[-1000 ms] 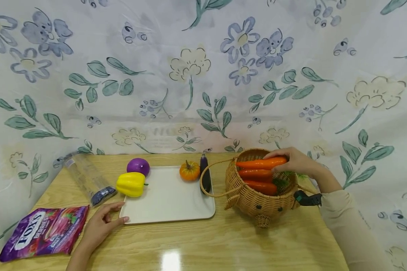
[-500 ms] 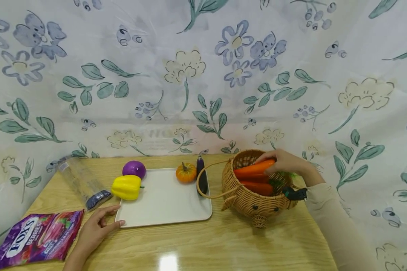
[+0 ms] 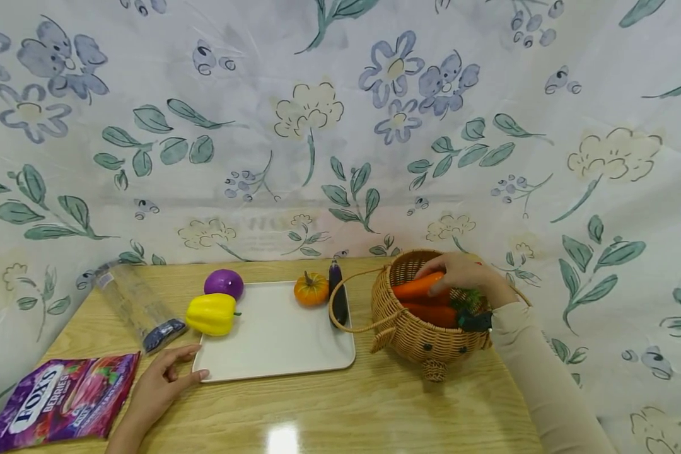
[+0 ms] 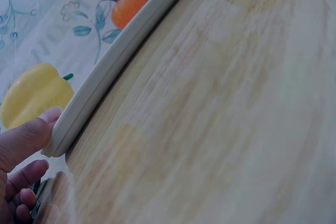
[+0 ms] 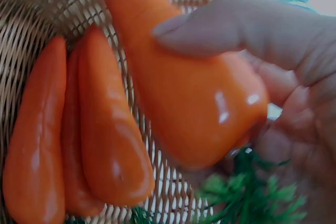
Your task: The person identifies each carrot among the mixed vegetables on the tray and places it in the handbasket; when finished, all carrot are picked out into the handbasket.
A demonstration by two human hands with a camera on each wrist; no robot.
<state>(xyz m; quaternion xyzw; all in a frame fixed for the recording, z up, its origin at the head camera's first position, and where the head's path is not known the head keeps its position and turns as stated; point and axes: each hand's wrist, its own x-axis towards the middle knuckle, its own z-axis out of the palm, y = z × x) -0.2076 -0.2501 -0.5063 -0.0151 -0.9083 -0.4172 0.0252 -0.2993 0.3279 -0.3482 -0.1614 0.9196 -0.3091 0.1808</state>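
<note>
My right hand holds an orange carrot inside the round wicker basket, thumb across its upper side and fingers behind. Several other carrots lie beneath and beside it, and green leafy tops show below the hand. At the left end of the white tray, my left hand rests against the front corner. Its thumb touches the rim, with the other fingers loosely bent beside it. Near that hand sits a yellow bell pepper, overlapping the tray's back left corner.
A purple vegetable is behind the pepper. A small pumpkin and an eggplant lie at the tray's right, under the basket's handle. Farther left are a clear plastic package and a purple Fox's candy bag.
My right hand has shifted left over the basket, bringing the carrot it holds leftward and tilting it. The left hand stays at the tray's corner. The head view has shifted slightly.
</note>
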